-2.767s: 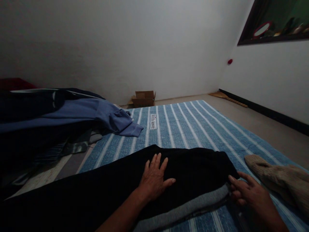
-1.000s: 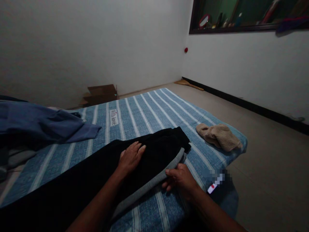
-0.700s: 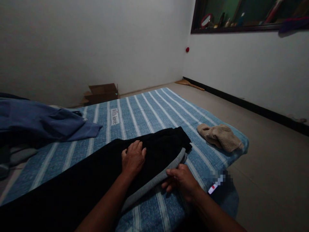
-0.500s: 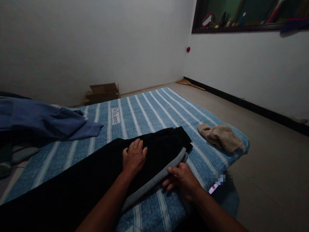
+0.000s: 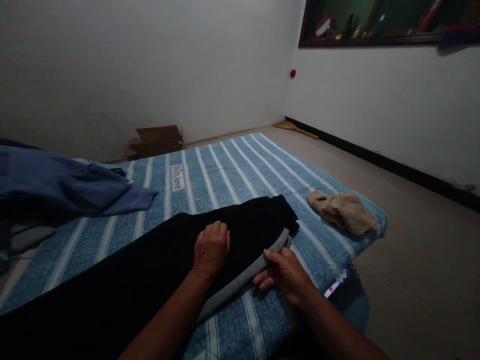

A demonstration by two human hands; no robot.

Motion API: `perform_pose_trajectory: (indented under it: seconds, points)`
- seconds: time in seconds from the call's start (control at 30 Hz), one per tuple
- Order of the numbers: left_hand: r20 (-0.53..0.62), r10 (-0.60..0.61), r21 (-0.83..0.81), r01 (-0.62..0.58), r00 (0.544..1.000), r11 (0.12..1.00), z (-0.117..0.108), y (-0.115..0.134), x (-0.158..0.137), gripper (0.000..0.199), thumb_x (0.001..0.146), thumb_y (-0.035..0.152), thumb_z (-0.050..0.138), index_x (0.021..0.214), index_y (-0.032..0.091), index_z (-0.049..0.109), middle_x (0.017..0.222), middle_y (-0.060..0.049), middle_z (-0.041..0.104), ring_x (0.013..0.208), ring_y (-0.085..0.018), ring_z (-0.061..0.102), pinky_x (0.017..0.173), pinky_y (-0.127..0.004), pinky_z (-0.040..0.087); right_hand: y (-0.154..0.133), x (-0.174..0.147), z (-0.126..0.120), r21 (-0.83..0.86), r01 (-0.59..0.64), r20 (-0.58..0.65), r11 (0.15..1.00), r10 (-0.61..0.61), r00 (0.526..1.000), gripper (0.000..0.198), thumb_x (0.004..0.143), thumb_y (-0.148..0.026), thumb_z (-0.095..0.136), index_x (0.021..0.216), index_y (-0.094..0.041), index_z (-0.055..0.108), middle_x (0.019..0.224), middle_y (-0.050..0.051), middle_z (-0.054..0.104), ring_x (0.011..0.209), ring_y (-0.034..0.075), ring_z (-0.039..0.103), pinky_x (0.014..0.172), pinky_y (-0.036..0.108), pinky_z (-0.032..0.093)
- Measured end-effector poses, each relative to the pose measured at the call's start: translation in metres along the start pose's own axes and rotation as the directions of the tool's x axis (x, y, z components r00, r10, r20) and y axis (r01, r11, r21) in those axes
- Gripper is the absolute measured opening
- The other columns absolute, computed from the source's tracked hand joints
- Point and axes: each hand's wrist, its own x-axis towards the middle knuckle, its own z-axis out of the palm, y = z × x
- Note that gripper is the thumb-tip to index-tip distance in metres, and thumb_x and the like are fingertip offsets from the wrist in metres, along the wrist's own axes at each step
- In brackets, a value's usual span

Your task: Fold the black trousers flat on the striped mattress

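We read one label in the head view: a white tag [image 5: 178, 177] sewn on the blue striped mattress [image 5: 240, 170] carries the words "With love". A second small tag [image 5: 330, 289] at the mattress edge beside our right wrist is blurred, and we cannot read it.

Our left hand [image 5: 211, 248] rests palm down on the black trousers [image 5: 157, 260], with the fingers curled loosely against the cloth. It presses on the fabric and does not clasp it. Our right hand [image 5: 284, 272] lies at the near edge of the trousers. Its fingers [image 5: 270, 256] touch the grey band [image 5: 243, 277] that runs along that edge. We cannot tell whether they pinch the band or only lie on it, because the light is low.

The black trousers lie across the near part of the mattress, from the lower left of the view to a folded end near the mattress corner on the right.

We count the following:
- one mattress on the floor
- one pair of black trousers
- one beige cloth [image 5: 343, 212], crumpled near the right corner of the mattress, apart from the trousers
- one blue garment [image 5: 71, 185] on the left, lying over darker clothes that we cannot tell apart
- one open cardboard box [image 5: 155, 141] against the far wall
- one round red mirror [image 5: 323, 26] on the window ledge, among items too dim to count
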Motion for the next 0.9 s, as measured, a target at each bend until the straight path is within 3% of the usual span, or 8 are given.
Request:
perform_pose_trajectory:
  seconds: [0.13, 0.27, 0.5, 0.6, 0.77, 0.9]
  points:
    - [0.041, -0.026, -0.042, 0.028, 0.999, 0.999, 0.001, 0.003, 0.000, 0.027, 0.091, 0.023, 0.034, 0.098, 0.015, 0.058, 0.106, -0.013, 0.060, 0.100, -0.026, 0.056, 0.082, -0.036, 0.044, 0.001, 0.002, -0.001, 0.012, -0.004, 0.011, 1.000, 0.004, 1.000, 0.044, 0.068, -0.043, 0.071, 0.085, -0.019, 0.038, 0.063, 0.004, 0.064, 0.048, 0.019, 0.064, 0.035, 0.020, 0.046]
    - [0.136, -0.050, -0.131, 0.068, 0.989, 0.989, 0.006, 0.004, -0.002, 0.044, 0.092, 0.034, 0.033, 0.125, 0.009, 0.046, 0.138, -0.018, 0.042, 0.128, -0.028, 0.038, 0.100, -0.043, 0.034, 0.000, 0.002, -0.001, 0.020, -0.007, 0.024, 1.000, 0.006, 1.000, 0.041, 0.069, -0.041, 0.070, 0.087, -0.018, 0.041, 0.064, 0.004, 0.064, 0.048, 0.018, 0.064, 0.036, 0.020, 0.046]
    - [0.247, -0.064, -0.147, 0.103, 0.967, 0.984, 0.011, 0.003, -0.003, 0.057, 0.093, 0.042, 0.028, 0.136, 0.007, 0.035, 0.147, -0.017, 0.027, 0.137, -0.027, 0.022, 0.106, -0.050, 0.023, -0.003, 0.000, -0.002, 0.025, -0.011, 0.044, 1.000, 0.010, 0.999, 0.043, 0.068, -0.041, 0.071, 0.090, -0.015, 0.043, 0.065, 0.005, 0.065, 0.048, 0.018, 0.063, 0.036, 0.020, 0.047]
    - [0.184, -0.064, -0.137, 0.090, 0.981, 0.987, 0.011, 0.004, -0.004, 0.054, 0.092, 0.040, 0.031, 0.134, 0.006, 0.039, 0.145, -0.018, 0.031, 0.135, -0.029, 0.026, 0.105, -0.050, 0.025, -0.003, 0.000, -0.002, 0.025, -0.015, 0.046, 1.000, 0.014, 0.999, 0.045, 0.066, -0.041, 0.071, 0.089, -0.016, 0.043, 0.065, 0.006, 0.065, 0.048, 0.018, 0.063, 0.036, 0.020, 0.047]
    - [-0.103, 0.036, -0.167, -0.053, 0.994, 0.985, 0.008, 0.006, -0.011, 0.039, 0.091, 0.026, 0.034, 0.122, 0.007, 0.051, 0.133, -0.018, 0.049, 0.127, -0.027, 0.040, 0.105, -0.043, 0.030, -0.003, 0.001, -0.003, 0.029, -0.020, 0.048, 0.999, 0.018, 0.999, 0.043, 0.067, -0.040, 0.071, 0.085, -0.018, 0.040, 0.063, 0.005, 0.065, 0.048, 0.018, 0.064, 0.037, 0.021, 0.048]
    - [-0.138, 0.078, -0.235, -0.109, 0.987, 0.966, 0.007, 0.010, -0.018, 0.033, 0.090, 0.023, 0.036, 0.114, 0.011, 0.056, 0.121, -0.016, 0.059, 0.114, -0.026, 0.053, 0.097, -0.040, 0.041, -0.002, 0.001, -0.004, 0.033, -0.023, 0.055, 0.999, 0.021, 0.998, 0.043, 0.066, -0.040, 0.072, 0.085, -0.019, 0.040, 0.063, 0.004, 0.065, 0.048, 0.018, 0.063, 0.037, 0.021, 0.048]
